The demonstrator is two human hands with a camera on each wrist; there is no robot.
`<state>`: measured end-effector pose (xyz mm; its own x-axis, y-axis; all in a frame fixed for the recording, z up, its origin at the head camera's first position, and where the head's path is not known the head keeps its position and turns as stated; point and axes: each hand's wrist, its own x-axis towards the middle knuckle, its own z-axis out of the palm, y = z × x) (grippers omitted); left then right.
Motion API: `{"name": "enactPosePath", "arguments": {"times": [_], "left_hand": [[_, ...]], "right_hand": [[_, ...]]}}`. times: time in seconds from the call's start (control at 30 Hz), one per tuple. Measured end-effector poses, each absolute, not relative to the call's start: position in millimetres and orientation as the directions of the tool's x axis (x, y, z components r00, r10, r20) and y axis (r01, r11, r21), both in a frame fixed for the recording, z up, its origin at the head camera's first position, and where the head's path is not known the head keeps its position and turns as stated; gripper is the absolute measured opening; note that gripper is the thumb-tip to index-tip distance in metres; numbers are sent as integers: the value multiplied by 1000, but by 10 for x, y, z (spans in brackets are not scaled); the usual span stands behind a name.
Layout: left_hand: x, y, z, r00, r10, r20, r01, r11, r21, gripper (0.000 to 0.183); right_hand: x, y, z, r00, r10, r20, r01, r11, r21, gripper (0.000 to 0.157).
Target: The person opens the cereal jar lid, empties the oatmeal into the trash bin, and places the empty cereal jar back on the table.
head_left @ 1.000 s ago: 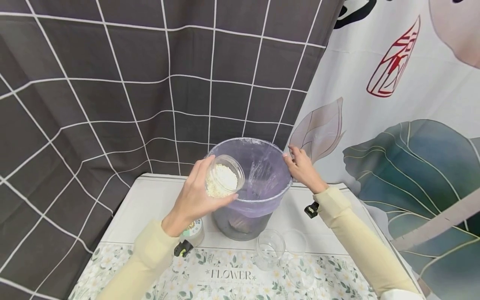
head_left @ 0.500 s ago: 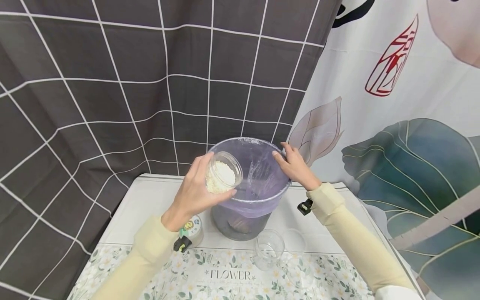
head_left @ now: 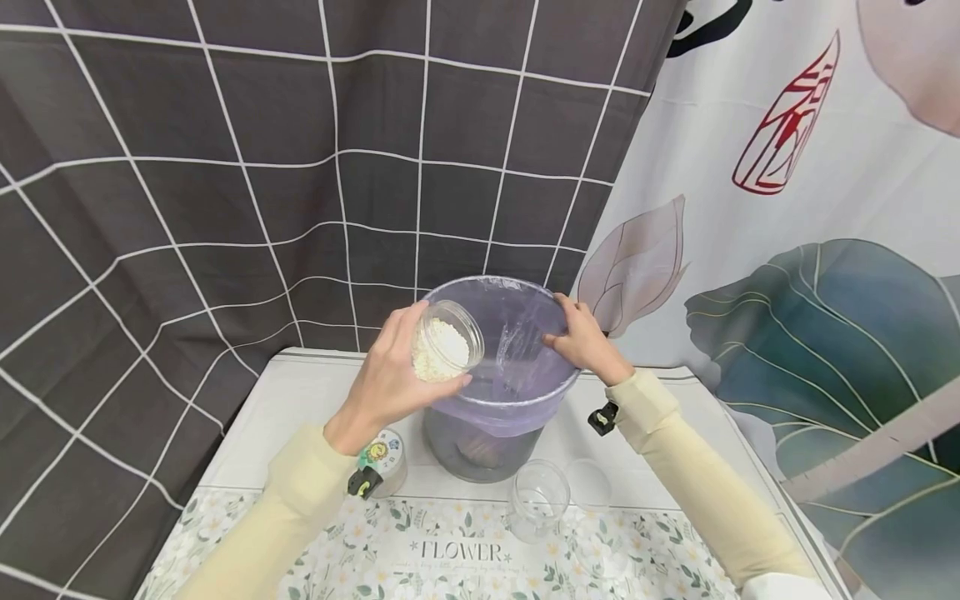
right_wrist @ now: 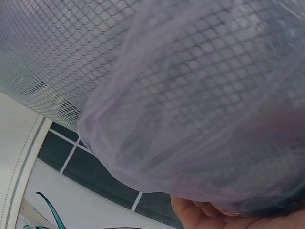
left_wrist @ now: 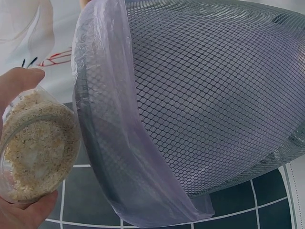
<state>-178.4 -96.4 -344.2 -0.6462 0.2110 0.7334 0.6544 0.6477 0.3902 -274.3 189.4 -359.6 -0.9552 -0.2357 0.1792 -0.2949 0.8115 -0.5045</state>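
Note:
My left hand (head_left: 378, 379) grips a clear jar (head_left: 442, 343) of pale, crumbly flakes, tilted at the near left rim of a mesh waste bin (head_left: 480, 454). The flakes are still inside the jar, and its bottom faces the left wrist camera (left_wrist: 38, 148). A thin purple bin bag (head_left: 517, 417) lines the bin and folds down over its rim. On the right side, my right hand (head_left: 588, 340) holds the bagged rim, thumb inside it. Curled fingers (right_wrist: 200, 214) show beneath the bag's folded edge in the right wrist view.
A lidded jar (head_left: 390, 467) with a printed top stands left of the bin, partly behind the left wrist. In front of the bin are a clear cup (head_left: 540, 496) and a round clear lid (head_left: 589, 483). A dark grid curtain (head_left: 360, 200) hangs behind.
My right hand has shifted left along the bin's right rim, and its thumb has come down inside the bag. The jar in my left hand has risen very slightly.

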Motion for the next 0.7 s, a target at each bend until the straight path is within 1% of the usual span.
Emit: {"name": "enactPosePath", "arguments": {"times": [0.27, 0.43, 0.6, 0.7], "left_hand": [[-1798, -960, -3450, -665, 210, 716, 638, 659, 399, 101], [-1813, -953, -3472, -676, 201, 709, 624, 669, 405, 101], [-1823, -934, -3481, -678, 207, 705, 626, 665, 407, 101], [-1841, -920, -3473, -669, 223, 709, 637, 664, 392, 100]], "right_hand": [[-2743, 1889, -3614, -961, -226, 157, -275, 829, -488, 79], [-2731, 1888, -3614, -955, -240, 177, -296, 832, -469, 81], [-2727, 1878, -3616, -953, -252, 171, -302, 844, -442, 83], [-2727, 1881, -3616, -956, -244, 161, -291, 847, -444, 83]]}}
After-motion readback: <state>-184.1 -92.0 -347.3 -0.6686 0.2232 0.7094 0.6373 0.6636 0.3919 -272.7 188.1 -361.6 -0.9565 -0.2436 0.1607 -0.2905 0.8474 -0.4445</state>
